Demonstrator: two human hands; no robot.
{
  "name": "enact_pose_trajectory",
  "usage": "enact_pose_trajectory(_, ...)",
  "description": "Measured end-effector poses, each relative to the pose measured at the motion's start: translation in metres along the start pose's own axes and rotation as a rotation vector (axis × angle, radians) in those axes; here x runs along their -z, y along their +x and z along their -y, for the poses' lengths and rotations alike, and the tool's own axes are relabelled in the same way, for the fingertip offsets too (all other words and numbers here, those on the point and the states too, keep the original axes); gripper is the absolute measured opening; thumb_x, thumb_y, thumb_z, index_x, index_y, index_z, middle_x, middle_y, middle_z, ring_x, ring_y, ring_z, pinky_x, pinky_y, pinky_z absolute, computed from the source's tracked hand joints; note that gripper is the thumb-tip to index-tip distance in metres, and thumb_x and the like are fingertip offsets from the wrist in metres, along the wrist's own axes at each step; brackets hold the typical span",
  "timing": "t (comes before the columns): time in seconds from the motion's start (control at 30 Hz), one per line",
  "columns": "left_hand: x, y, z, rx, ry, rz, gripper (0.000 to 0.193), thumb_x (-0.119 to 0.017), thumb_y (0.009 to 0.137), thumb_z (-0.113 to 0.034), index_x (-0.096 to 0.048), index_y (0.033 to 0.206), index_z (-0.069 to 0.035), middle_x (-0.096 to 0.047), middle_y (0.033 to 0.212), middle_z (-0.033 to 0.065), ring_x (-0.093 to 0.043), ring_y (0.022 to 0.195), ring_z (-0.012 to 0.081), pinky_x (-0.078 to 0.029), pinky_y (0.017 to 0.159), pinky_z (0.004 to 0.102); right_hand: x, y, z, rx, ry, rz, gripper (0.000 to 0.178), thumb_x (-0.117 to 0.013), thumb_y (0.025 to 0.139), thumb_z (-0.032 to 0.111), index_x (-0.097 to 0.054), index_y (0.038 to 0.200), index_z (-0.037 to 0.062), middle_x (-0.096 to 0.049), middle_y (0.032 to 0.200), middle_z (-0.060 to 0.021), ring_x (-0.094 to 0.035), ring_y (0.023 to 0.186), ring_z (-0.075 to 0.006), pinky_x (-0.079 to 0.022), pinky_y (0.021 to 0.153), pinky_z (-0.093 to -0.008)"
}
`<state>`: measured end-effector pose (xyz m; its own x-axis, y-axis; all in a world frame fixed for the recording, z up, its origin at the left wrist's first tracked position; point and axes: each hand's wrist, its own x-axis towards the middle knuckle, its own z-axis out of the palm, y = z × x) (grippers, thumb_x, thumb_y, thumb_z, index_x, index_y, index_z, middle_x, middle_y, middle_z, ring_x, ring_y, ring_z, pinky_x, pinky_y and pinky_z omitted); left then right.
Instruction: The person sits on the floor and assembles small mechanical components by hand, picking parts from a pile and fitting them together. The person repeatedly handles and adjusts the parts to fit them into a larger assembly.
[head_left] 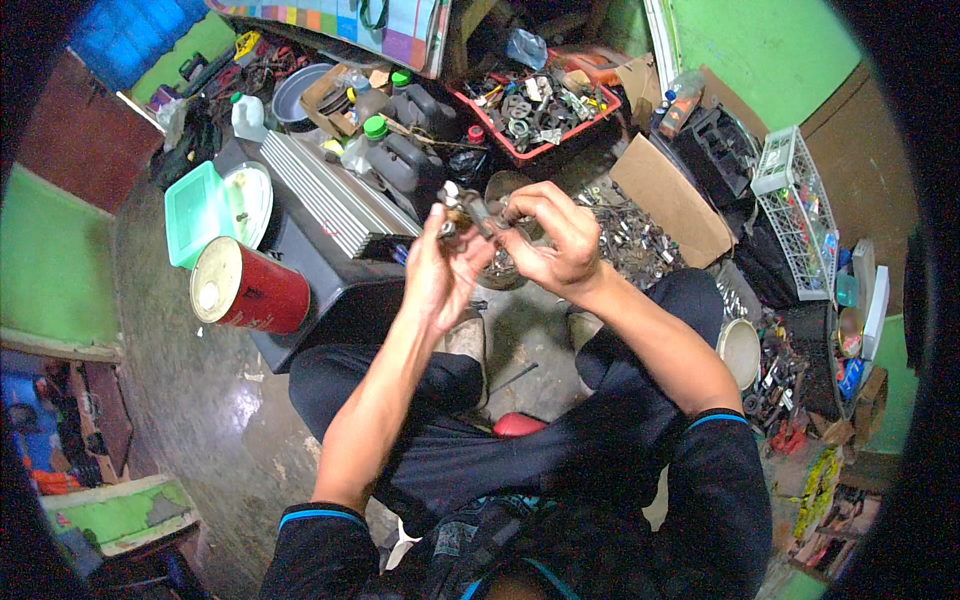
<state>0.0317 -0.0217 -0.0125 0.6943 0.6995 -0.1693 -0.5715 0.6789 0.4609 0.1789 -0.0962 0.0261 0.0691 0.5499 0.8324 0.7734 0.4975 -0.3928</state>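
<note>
Left hand [440, 270] and right hand [562, 243] grasp a small, grey, elongated metal part [479, 213] between them, seemingly a handling step; any turning would call for steady two-sided support. Beyond the grip: a red, rectangular plastic crate [545, 151].

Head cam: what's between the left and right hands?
A grey metal part, in the gap between the left hand and the right hand. Shows in the head view.

Head-worn fisheye, downward over left hand [439, 276] and right hand [560, 245].
</note>
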Motion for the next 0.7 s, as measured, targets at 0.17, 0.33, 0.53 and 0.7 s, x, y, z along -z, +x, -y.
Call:
enact_pose_trajectory(0.17,-0.009,-0.009,-0.019,0.057,0.003,0.120,0.044,-0.045,0.101,-0.036,-0.052,0.120,0.003,-0.058,0.122,0.0254,-0.060,0.111,0.0362,-0.052,0.096,0.0447,0.004,0.008,-0.008,-0.164,0.053,-0.020,0.020,-0.078,0.071,0.005,-0.064,0.084,0.0012,-0.066,0.080,-0.0120,-0.067,0.070,-0.0247,-0.053,0.062,-0.0321)
enact_pose_trajectory(0.33,-0.009,-0.009,-0.020,0.147,-0.090,0.221,0.050,-0.038,0.100,-0.037,-0.049,0.127,0.004,-0.055,0.125,0.0283,-0.057,0.114,0.0425,-0.051,0.097,0.0465,0.000,0.002,-0.024,-0.533,0.197,-0.016,0.025,-0.077,0.074,0.011,-0.069,0.096,0.0032,-0.069,0.081,-0.0099,-0.069,0.072,-0.0178,-0.054,0.065,-0.0310)
enact_pose_trajectory(0.53,-0.001,-0.006,-0.019,0.109,0.026,0.147,0.048,-0.037,0.098,-0.035,-0.051,0.127,0.000,-0.060,0.119,0.0256,-0.061,0.107,0.0432,-0.053,0.091,0.0492,-0.001,-0.013,-0.064,-0.717,0.001,0.366,0.023,-0.072,0.076,0.012,-0.071,0.096,0.0016,-0.069,0.071,-0.0081,-0.066,0.062,-0.0126,-0.054,0.063,-0.0304)
enact_pose_trajectory(0.7,0.006,-0.003,-0.016,0.069,0.262,0.071,0.050,-0.034,0.096,-0.034,-0.052,0.125,0.002,-0.063,0.113,0.0216,-0.065,0.099,0.0386,-0.055,0.087,0.0478,0.001,-0.001,-0.052,-1.119,0.781,0.267,0.028,-0.058,0.080,0.003,-0.063,0.106,-0.0036,-0.068,0.087,-0.0122,-0.066,0.069,-0.0167,-0.053,0.059,-0.0265)
